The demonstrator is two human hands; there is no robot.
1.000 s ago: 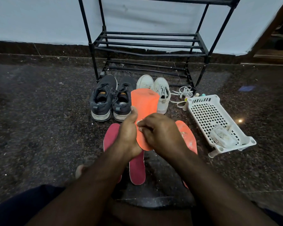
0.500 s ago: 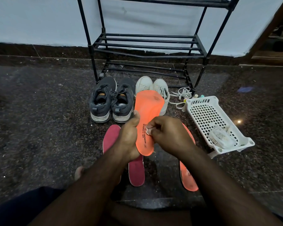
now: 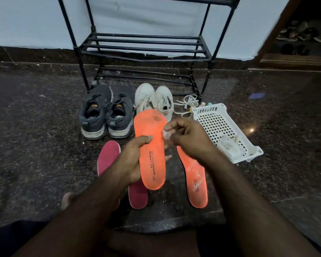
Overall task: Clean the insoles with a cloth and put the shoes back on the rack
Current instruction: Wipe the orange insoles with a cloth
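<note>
Now the right hand [image 3: 187, 138], fingers curled around a small pale cloth [image 3: 166, 134], has lifted off the orange insole [image 3: 150, 151] and sits just beside its right edge; a second ago it pressed on the surface. Judgement: one wipe stroke is complete. The left hand [image 3: 132, 160] grips the insole's left edge, thumb on top. The insole is thin, flexible foam with a dark smudge near the toe. Both shoe pairs stand on the floor before the rack [image 3: 145, 45].

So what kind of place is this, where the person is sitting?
Probably a home entryway or hallway corner. A black metal shoe rack stands against a pale wall, two pairs of shoes, grey and white, sit on the dark stone floor, and more footwear lies through a doorway.
</note>
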